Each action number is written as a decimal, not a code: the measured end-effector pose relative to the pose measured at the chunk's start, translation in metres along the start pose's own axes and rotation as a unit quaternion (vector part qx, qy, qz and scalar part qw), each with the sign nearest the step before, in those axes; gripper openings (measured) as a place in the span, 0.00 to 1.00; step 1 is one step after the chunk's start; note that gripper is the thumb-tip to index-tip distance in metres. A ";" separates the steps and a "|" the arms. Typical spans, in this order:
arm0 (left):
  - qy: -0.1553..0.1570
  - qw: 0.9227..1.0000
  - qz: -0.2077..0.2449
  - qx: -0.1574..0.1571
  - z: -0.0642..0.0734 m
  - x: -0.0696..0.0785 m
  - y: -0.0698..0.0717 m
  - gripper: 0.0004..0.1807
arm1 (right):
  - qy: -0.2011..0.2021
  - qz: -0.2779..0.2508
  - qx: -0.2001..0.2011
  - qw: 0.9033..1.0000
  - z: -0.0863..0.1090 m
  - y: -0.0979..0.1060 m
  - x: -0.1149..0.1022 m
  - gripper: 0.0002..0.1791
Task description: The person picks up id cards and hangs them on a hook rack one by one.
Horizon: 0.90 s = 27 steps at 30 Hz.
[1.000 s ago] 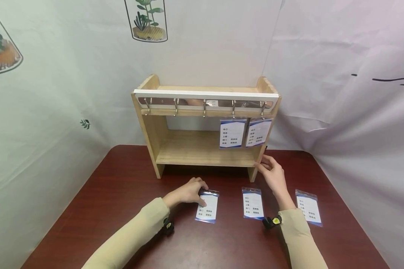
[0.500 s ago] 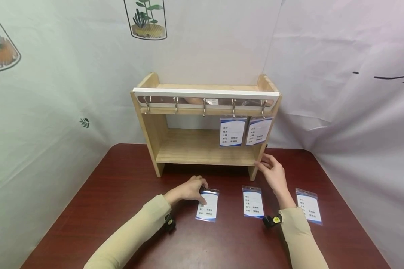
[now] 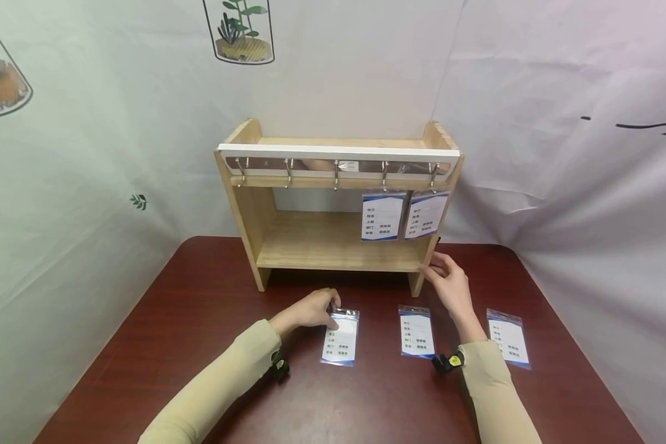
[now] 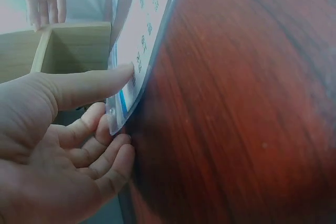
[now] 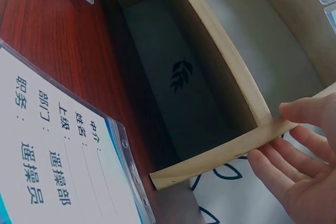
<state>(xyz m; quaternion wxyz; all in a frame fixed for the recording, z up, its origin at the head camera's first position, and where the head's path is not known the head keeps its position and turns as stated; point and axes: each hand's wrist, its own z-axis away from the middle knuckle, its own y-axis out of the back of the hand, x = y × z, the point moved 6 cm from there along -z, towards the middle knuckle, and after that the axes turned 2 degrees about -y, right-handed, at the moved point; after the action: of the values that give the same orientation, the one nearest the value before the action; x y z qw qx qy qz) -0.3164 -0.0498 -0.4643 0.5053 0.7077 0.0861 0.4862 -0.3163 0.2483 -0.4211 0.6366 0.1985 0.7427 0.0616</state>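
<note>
My left hand (image 3: 313, 308) is at the top end of a clear badge holder (image 3: 340, 342) with a white and blue card. In the left wrist view the thumb lies on the card's face and the curled fingers are behind its top edge, pinching it. My right hand (image 3: 449, 283) holds the right side panel of the small wooden shelf (image 3: 338, 259), thumb at the front edge and fingers on the outer side. Two badge holders, one of them this badge holder (image 3: 383, 216), hang from the right-hand hooks (image 3: 385, 176).
Another badge holder (image 3: 416, 333) lies in front of the shelf's right leg. One more badge holder (image 3: 510, 339) is farther right, partly behind the right sleeve. A white rail (image 3: 338, 151) with several metal hooks crosses the shelf's top front. Pale cloth walls (image 3: 588, 185) enclose the table (image 3: 211, 320).
The left thumb has slid toward the badge holder's top end, and that end has risen slightly. The right hand stays on the shelf's side panel.
</note>
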 end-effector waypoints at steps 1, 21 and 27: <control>0.001 1.000 0.001 0.001 0.000 0.000 0.000 0.21 | 0.000 0.001 0.000 1.000 0.000 0.000 0.000 0.31; -0.024 0.998 0.013 0.050 0.004 0.014 0.024 0.20 | 0.000 -0.008 0.001 1.000 0.001 0.000 -0.003 0.31; -0.033 0.998 0.023 0.042 0.010 0.020 0.029 0.17 | 0.000 0.001 0.000 1.000 0.001 0.000 -0.002 0.31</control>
<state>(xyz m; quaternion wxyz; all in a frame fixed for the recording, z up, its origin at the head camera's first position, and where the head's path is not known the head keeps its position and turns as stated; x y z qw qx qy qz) -0.3092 -0.0577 -0.4295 0.4666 0.7458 0.0736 0.4697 -0.3147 0.2474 -0.4196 0.6365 0.1992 0.7425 0.0625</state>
